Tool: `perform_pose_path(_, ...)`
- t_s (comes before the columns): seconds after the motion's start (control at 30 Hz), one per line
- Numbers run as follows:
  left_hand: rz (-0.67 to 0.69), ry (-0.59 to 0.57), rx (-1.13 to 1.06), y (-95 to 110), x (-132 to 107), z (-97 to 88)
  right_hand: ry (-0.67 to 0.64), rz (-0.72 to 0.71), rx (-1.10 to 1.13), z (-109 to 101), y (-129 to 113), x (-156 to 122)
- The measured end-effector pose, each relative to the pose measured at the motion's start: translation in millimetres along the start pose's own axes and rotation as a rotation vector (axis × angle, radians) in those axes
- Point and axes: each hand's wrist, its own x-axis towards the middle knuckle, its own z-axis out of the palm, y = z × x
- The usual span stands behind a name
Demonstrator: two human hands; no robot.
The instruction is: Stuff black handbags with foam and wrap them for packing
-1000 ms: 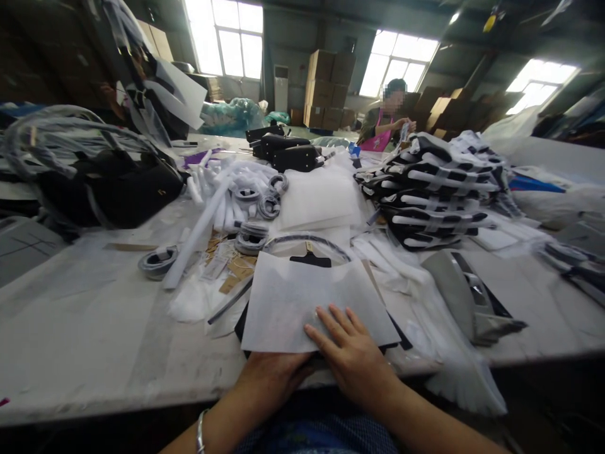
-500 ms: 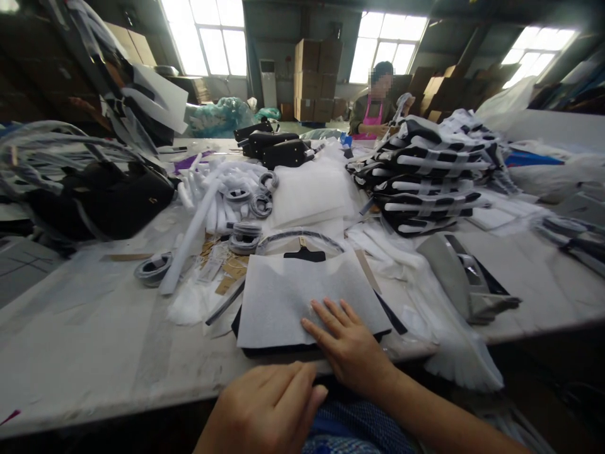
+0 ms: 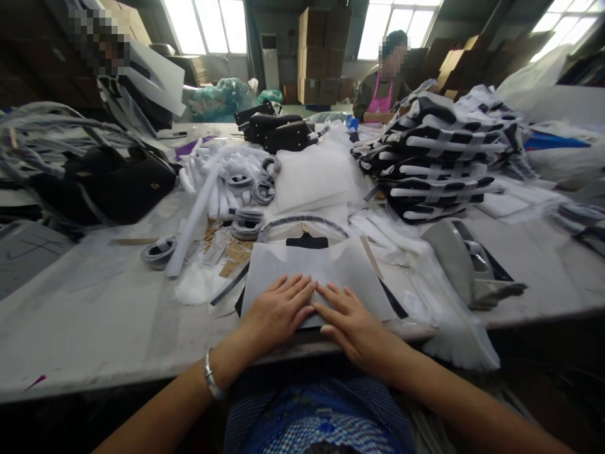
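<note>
A white sheet (image 3: 283,261) covers most of a black handbag (image 3: 307,241) that lies at the table's front edge. The bag's wrapped, curved handle (image 3: 302,219) points away from me. My left hand (image 3: 278,309) rests flat on the sheet's lower middle, fingers stretched out. Beside it my right hand (image 3: 347,318) also presses on the sheet, fingers spread, its fingertips close to those of the left. Neither hand grips anything. Black strips of the bag stick out at both sides of the sheet.
White foam tubes (image 3: 218,183) and coiled wrapped straps (image 3: 246,224) lie at left. White sheets (image 3: 312,180) are stacked behind the bag. Padded black bag pieces (image 3: 435,157) pile up at right, near a grey bag (image 3: 466,261). A co-worker in a pink apron (image 3: 380,98) stands beyond.
My left hand has moved from in front of the table edge, fingers curled, onto the sheet and opened flat. The right hand stays on the sheet. The view has tilted down slightly.
</note>
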Motion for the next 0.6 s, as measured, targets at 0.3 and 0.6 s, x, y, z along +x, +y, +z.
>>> perform_pose_path(0.3, -0.024, 0.013, -0.069, -0.6, -0.2, 8.2, -0.19, 0.128, -0.149, -38.6, 7.4, 54.2)
perform_pose_path(0.6, -0.139, 0.083, -0.268, -2.2, -3.7, 11.6, 0.03, -0.085, 0.075, -7.8, 41.3, 49.2)
